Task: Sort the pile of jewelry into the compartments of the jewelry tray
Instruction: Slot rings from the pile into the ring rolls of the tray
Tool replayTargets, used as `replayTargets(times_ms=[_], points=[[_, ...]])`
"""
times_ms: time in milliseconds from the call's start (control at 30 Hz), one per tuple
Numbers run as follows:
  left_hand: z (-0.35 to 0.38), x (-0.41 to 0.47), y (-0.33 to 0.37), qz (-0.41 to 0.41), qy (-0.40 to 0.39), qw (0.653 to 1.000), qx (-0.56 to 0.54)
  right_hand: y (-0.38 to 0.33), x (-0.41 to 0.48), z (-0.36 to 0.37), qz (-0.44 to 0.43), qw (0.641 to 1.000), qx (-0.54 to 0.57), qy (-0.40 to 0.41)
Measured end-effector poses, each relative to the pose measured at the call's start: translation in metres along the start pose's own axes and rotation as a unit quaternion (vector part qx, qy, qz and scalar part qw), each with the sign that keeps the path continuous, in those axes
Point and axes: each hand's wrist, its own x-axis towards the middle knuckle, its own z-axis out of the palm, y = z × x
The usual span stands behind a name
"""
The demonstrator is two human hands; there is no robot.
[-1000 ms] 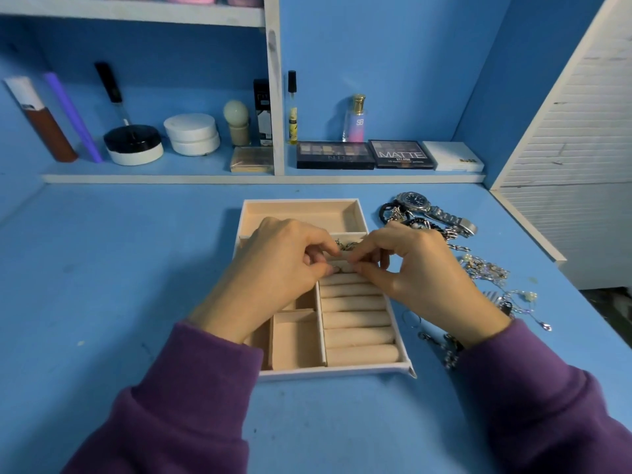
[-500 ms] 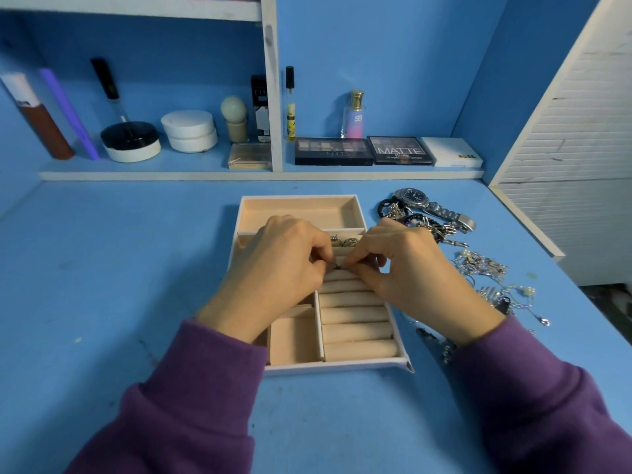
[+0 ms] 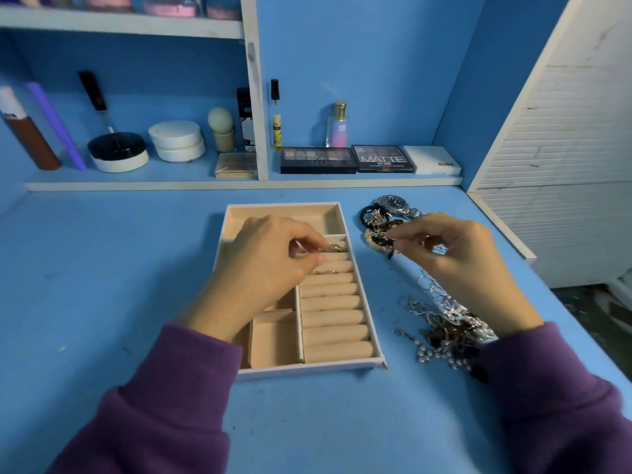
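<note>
two hands work apart: the left hand [image 3: 260, 268] curls over the tray [image 3: 307, 367] at mid desk [image 3: 136, 268], thumb and forefinger closed on small rings [image 3: 334, 248] at the rolls' [image 3: 333, 316] far end, hard, light, slippery things best nipped by the band. the right hand [image 3: 455, 261] hovers over the pile [image 3: 448, 328] near the desk's right edge, fingertips [image 3: 396, 237] together, holding what i cannot tell; its thin chains [image 3: 427, 302] look limp and tangly.

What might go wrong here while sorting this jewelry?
The ring beside the left hand looks barely tucked into the top rolls and may slip out. The right hand reaches at the bracelets beside tangled chains; lifting one piece might drag others along.
</note>
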Motion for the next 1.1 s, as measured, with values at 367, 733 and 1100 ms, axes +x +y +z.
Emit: replayTargets(times_ms=[367, 733, 1100], points=[[0.041, 0.009, 0.044, 0.128, -0.155, 0.968, 0.152, 0.02, -0.009, -0.024, 0.035, 0.995, -0.071, -0.054], [0.048, 0.011, 0.044, 0.117, -0.176, 0.964, 0.164, 0.022, -0.008, -0.005, -0.014, 0.977, -0.199, -0.079], [0.047, 0.007, 0.048, 0.12, -0.177, 0.967, 0.139, 0.019, -0.004, 0.0, 0.02, 0.976, -0.181, -0.123]])
